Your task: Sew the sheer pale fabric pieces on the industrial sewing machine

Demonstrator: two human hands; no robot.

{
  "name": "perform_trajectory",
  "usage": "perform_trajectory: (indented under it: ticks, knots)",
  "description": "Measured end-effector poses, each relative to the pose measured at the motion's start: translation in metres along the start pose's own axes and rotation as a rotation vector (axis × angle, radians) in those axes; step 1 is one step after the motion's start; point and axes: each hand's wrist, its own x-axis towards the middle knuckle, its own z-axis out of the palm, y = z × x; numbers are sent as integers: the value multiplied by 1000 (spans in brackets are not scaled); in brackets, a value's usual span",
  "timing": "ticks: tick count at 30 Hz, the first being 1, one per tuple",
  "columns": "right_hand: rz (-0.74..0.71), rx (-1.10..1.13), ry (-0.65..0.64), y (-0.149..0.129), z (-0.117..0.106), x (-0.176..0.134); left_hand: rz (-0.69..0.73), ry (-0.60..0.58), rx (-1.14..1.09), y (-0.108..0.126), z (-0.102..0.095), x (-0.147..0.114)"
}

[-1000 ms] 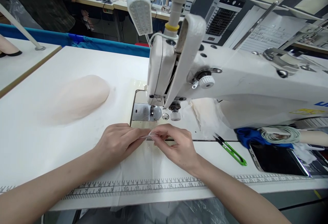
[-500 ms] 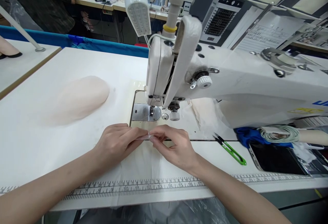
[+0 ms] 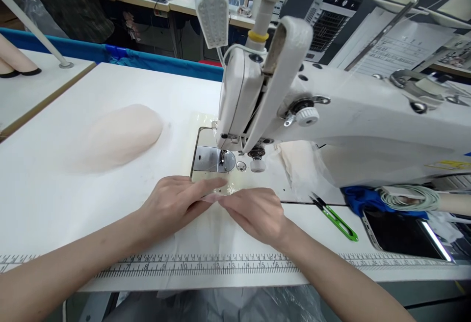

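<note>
My left hand [image 3: 174,204] pinches the edge of a thin, sheer whitish fabric [image 3: 198,236], its index finger stretched out above the thumb. From the right, my right hand [image 3: 255,214] grips the same edge, fingers curled down and fingertips close to the left thumb. Below the hands the see-through cloth spreads towards the table's front edge; its outline is hard to make out. Just beyond the hands are the needle plate [image 3: 209,158] and presser foot [image 3: 222,157] of a white sewing machine [image 3: 243,96].
A pale pink rounded fabric piece [image 3: 127,133] lies at left. Green thread snips [image 3: 336,221], a phone [image 3: 403,233] and blue cloth [image 3: 362,199] are at right. Light fabric [image 3: 300,165] sits under the machine arm. A printed ruler [image 3: 198,264] runs along the front edge. Another person [image 3: 69,3] is behind.
My left index finger has stretched forward off the fabric edge. My right hand has turned over, its fingers now curled downward. The whole view has shifted slightly.
</note>
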Motion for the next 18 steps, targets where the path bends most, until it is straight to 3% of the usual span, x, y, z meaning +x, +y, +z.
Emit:
perform_trajectory:
  ticks: [4,7,9,11,13,18]
  knots:
    - [-317,-224,21,0,-7,5,34,12,-37,4,1,-1]
    - [-414,-279,43,-1,-12,7,-30,1,-57,7,-1,-3]
    - [-411,-256,34,-2,-13,6,-119,-98,-142,8,-3,-4]
    - [-308,-179,-1,-2,-12,4,-230,-246,-240,7,-5,-3]
    - [-109,-80,-75,-2,-7,2,-316,-348,-243,4,-5,-2]
    - [365,97,-201,2,8,3,-333,-363,-77,-2,4,-1]
